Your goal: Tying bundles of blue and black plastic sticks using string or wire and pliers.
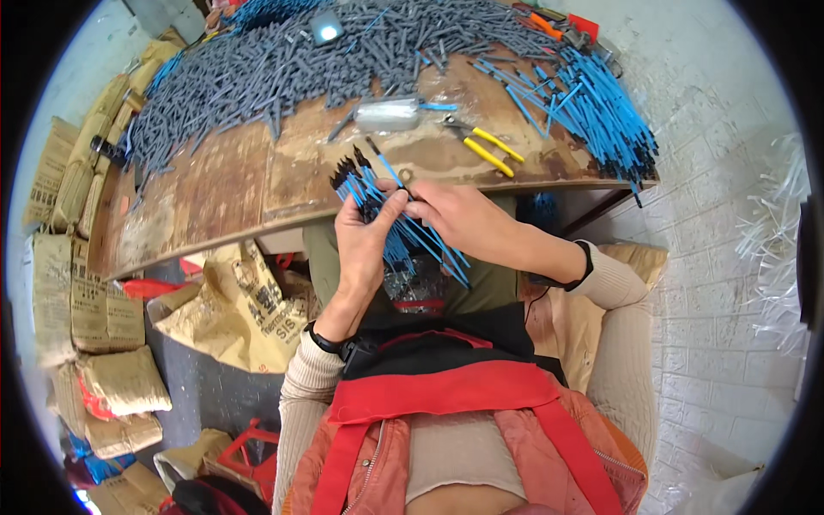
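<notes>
My left hand (365, 236) is wrapped round a bundle of thin blue sticks with black tips (396, 246) at the table's front edge. One stick with a black end (383, 160) juts up beyond the rest. Against the bundle's right side, the fingers of my right hand (459, 219) are pinched together; what they grip is hidden. A small tan ring (405, 175) shows just beyond my fingertips. Farther back on the table lie cutting pliers with yellow handles (489, 153) and a clear plastic-wrapped piece (386, 114).
A large heap of grey ribbed pieces (343, 73) covers the back of the wooden table (232, 184). More blue black-ended sticks (605, 112) are piled at its right end. Paper sacks (240, 313) stand below and to the left. A white wall (712, 257) bounds the right side.
</notes>
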The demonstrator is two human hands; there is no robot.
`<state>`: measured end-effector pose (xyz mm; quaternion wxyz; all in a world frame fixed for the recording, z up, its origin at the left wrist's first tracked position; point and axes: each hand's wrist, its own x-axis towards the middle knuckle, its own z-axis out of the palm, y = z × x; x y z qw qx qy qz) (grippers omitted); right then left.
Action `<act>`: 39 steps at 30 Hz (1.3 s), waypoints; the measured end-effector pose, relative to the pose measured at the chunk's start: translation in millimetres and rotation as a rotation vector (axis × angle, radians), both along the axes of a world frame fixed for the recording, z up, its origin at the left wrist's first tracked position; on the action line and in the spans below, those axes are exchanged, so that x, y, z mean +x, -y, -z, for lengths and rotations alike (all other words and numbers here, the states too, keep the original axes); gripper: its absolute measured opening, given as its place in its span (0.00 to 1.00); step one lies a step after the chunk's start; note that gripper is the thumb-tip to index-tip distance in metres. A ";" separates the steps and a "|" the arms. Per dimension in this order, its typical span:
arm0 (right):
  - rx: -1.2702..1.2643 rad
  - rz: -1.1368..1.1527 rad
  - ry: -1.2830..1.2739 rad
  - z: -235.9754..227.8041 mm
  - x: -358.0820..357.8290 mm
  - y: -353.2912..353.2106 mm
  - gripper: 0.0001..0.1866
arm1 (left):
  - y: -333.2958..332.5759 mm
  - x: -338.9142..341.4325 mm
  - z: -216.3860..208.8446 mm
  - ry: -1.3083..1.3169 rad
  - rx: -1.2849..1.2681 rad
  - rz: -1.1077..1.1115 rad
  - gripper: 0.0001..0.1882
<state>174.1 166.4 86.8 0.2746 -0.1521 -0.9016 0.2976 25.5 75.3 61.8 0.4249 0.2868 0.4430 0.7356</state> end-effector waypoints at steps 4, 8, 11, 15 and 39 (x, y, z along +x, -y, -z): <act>0.019 -0.168 0.181 15.9 19.0 11.7 0.18 | 45.5 2.3 19.4 0.000 -0.084 0.042 0.07; -0.015 -0.146 0.534 4.3 23.4 -25.5 0.16 | 78.1 2.4 5.4 0.119 -0.205 0.235 0.06; 0.038 -0.059 0.453 2.0 -1.4 -82.7 0.14 | 68.2 -4.2 -2.4 0.115 -0.205 0.361 0.08; -0.106 0.085 0.282 5.3 -71.4 -149.5 0.13 | 0.1 -25.9 18.6 -0.175 -0.017 0.317 0.18; -0.257 0.052 0.160 36.5 -128.2 -242.7 0.09 | -43.0 -49.2 55.4 -0.539 -0.098 0.554 0.15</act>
